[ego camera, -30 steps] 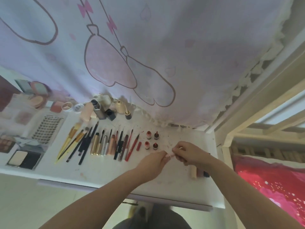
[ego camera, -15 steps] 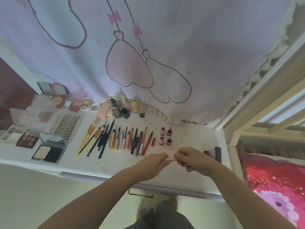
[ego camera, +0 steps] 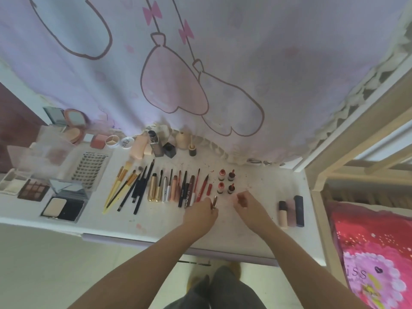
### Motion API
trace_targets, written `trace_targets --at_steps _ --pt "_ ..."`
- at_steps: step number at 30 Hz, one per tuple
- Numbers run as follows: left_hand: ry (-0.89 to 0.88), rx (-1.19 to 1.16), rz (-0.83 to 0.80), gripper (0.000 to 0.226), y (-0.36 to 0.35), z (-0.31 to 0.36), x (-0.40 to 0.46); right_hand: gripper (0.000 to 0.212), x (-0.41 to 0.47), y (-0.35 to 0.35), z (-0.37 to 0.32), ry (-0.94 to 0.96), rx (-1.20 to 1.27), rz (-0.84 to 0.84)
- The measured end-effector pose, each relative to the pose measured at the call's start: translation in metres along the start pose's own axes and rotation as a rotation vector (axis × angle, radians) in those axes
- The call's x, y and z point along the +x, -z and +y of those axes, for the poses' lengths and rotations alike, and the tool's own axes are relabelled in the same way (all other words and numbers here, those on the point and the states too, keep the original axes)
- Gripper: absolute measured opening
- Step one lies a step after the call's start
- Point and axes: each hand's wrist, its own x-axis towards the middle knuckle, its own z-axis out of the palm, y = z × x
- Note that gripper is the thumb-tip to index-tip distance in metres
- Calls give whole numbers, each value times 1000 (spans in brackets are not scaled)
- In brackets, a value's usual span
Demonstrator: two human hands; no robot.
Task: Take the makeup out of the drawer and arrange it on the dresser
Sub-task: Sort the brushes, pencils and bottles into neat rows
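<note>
Left hand: left hand (ego camera: pixel 201 214) grasps a slim gold-toned stick (ego camera: pixel 214 202), fingers curled round its lower end, tip pointing toward 12 o'clock. Exact product type too small to tell.

Right hand: right hand (ego camera: pixel 245 202) sits at 3 o'clock of the left, apart from it. Fingers are loosely curled; something pale may be pinched at the tips, but I cannot tell whether it holds anything.

Stick position: held just beside the right end of the pencil row (ego camera: pixel 185 188), at about 5 o'clock of the short red piece (ego camera: pixel 209 188) and 7 o'clock of the four small red vials (ego camera: pixel 226 182). Judgement — it is being lined up as the next member of that row, same lengthwise heading as its neighbours.

Layout logic: the dresser top (ego camera: pixel 256 230) is sorted by kind. Brushes (ego camera: pixel 127 188) lie fanned at 9 o'clock of the pencils; the lash tray (ego camera: pixel 90 169) and compacts (ego camera: pixel 63 207) further toward 9; bottles (ego camera: pixel 156 144) stand along the 12 o'clock edge against the curtain (ego camera: pixel 200 63); three capped tubes (ego camera: pixel 291 210) lie side by side at 3 o'clock of the hands.

Progress: most items look placed — the drawer itself is not in view, so what remains inside cannot be judged.

Risk: vials stand close to the set-down spot; a careless knuckle could tip them.
</note>
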Motion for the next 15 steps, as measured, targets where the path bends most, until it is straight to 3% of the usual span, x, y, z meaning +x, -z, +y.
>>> trace_targets --at_steps 3,15 --pt "26 45 24 30 -6 4 5 5 4 -17 12 45 -41 97" --pt "-8 -133 202 17 -8 4 17 13 10 -33 13 142 -110 125"
